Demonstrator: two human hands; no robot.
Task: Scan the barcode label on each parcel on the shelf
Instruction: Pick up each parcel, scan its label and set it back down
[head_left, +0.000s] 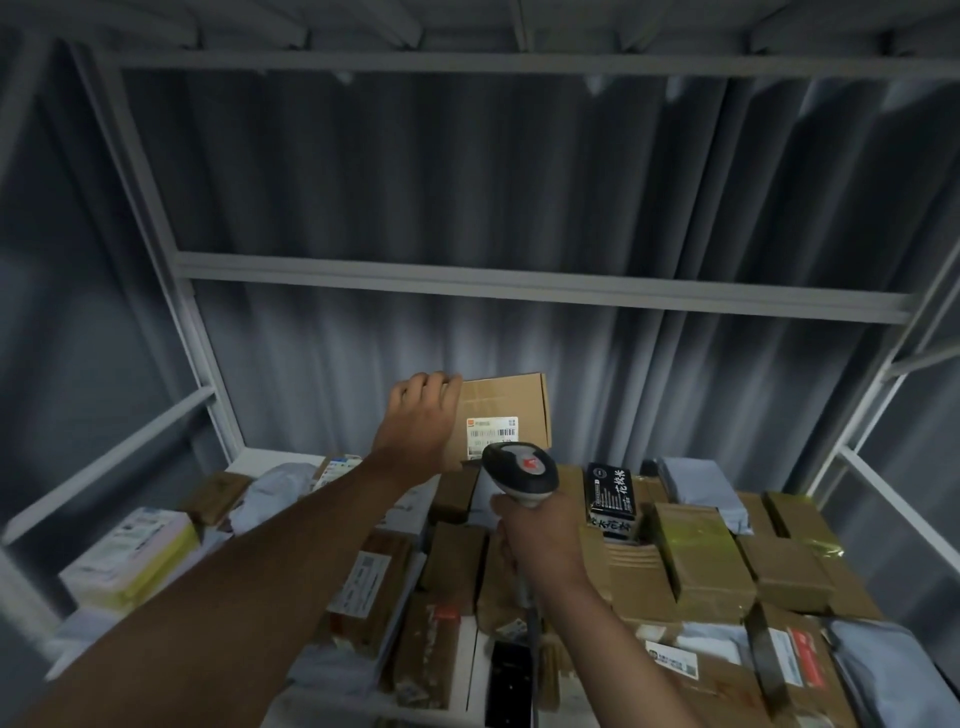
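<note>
My left hand (418, 415) grips the top left corner of a brown cardboard parcel (511, 402) and holds it upright above the shelf. Its white barcode label (492, 435) faces me. My right hand (540, 530) grips the handle of a grey and black barcode scanner (519, 470). The scanner's head sits just below the label and points at it; a red mark shows on top of the head. Many more parcels lie flat on the white metal shelf (249, 460) beneath both hands.
Brown boxes (701, 556), grey mailer bags (701, 488), a black box with white writing (613, 499) and a yellow-edged white box (135, 556) crowd the shelf. White frame rails (519, 288) cross above. A dark pleated curtain (467, 171) hangs behind.
</note>
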